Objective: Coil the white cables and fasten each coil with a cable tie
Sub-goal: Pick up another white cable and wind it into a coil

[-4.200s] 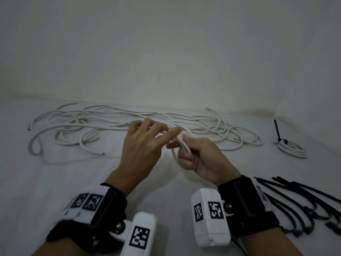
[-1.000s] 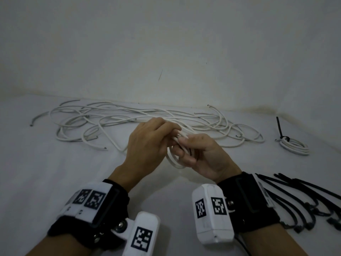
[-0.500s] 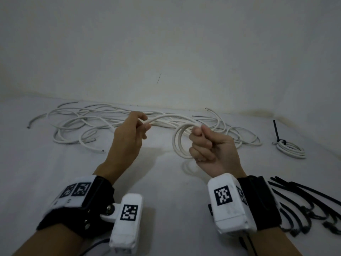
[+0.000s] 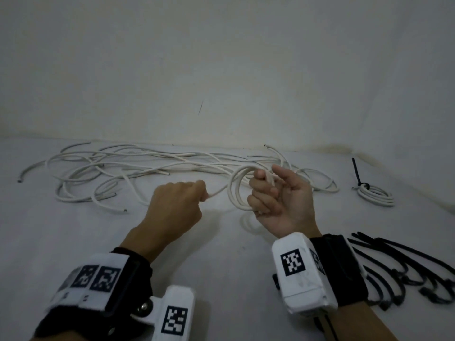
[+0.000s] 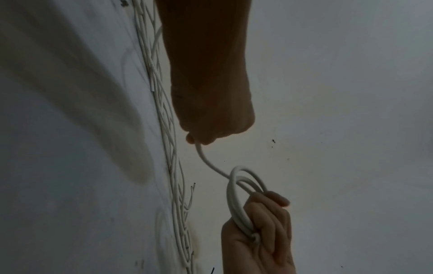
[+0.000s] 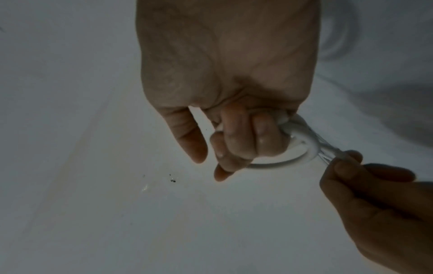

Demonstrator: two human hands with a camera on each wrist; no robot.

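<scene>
Two hands above a white tabletop (image 4: 73, 242), seen from the head. The right hand (image 4: 283, 200), palm turned up, has its fingers curled round a small coil (image 4: 237, 190) of white cable, several loops held upright just left of the fingers; the thumb stands free of the coil. The left hand (image 4: 176, 207) is closed in a fist with a short run of the same cable (image 4: 216, 191) pinched at its fingertips, and this run leads right into the coil. The hands are near each other but apart, joined only by the cable. In the left wrist view the cable (image 5: 208, 161) curves from the fist to the coil (image 5: 239, 196) gripped in the right hand (image 5: 260, 235). In the right wrist view the loops (image 6: 293, 148) pass under the curled fingers (image 6: 236, 139).

Far across the tabletop lies a loose tangle of white cables (image 4: 138, 173). At far right rests a finished coil (image 4: 374, 195) bound with a black tie (image 4: 358, 175), one end of which sticks up. At near right lies a bundle of black cable ties (image 4: 403, 271).
</scene>
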